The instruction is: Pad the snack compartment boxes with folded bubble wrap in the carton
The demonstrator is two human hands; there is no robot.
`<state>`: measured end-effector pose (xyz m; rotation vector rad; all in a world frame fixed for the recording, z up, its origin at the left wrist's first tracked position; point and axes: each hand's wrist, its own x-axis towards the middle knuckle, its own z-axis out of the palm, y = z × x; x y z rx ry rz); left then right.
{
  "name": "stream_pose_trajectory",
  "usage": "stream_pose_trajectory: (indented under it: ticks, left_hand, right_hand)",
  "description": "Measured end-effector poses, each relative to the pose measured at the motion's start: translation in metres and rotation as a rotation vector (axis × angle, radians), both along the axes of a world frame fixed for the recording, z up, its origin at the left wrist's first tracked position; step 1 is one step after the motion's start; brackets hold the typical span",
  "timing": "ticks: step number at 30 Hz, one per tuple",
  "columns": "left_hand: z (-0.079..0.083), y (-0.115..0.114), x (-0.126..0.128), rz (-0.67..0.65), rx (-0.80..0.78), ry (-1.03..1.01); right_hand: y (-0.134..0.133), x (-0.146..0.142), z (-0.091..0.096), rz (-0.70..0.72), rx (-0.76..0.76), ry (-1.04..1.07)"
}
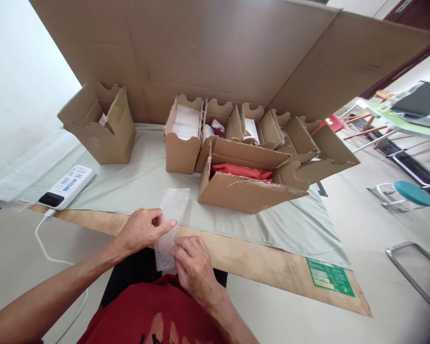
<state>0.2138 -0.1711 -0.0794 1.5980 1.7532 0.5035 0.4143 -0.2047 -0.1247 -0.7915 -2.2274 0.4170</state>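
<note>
A strip of clear bubble wrap [176, 203] extends from the cloth-covered table edge down toward my lap. My left hand [143, 229] is closed on its left side, the thumb lying across the plastic and the other fingers curled. Lower down, my right hand [195, 263] pinches the right edge of the same strip, its fingers bent together. Whether anything lies inside the wrap cannot be made out. Just beyond the strip stands a long cardboard box [251, 196] with red packets [241, 171] in it.
Several open cardboard boxes line the back, one holding bubble-wrapped items [186, 122]. Another box [111, 129] stands at the left, near a white power bank [68, 186] with a cable. Large cardboard [200, 52] rises behind. A teal stool [413, 193] is on the floor at right.
</note>
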Motion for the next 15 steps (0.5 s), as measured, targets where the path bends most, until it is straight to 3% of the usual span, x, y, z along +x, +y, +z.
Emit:
stream_pose_trajectory:
  ticks: [3, 6, 12, 15]
  left_hand:
    - [-0.002, 0.006, -0.002, -0.034, -0.016, 0.158]
    - [-0.006, 0.007, -0.007, -0.077, -0.079, 0.143]
    - [0.010, 0.003, 0.003, -0.074, -0.089, 0.217]
    - [0.009, 0.005, 0.004, -0.113, -0.073, 0.247]
  right_hand:
    - [-0.001, -0.003, 0.004, 0.042, 0.030, -0.072]
    - [-0.002, -0.001, 0.006, 0.028, 0.046, -0.129]
    - [-0.002, -0.005, 0.008, 0.086, 0.053, -0.310]
    - [-0.001, -0.006, 0.013, 0.143, 0.025, -0.365]
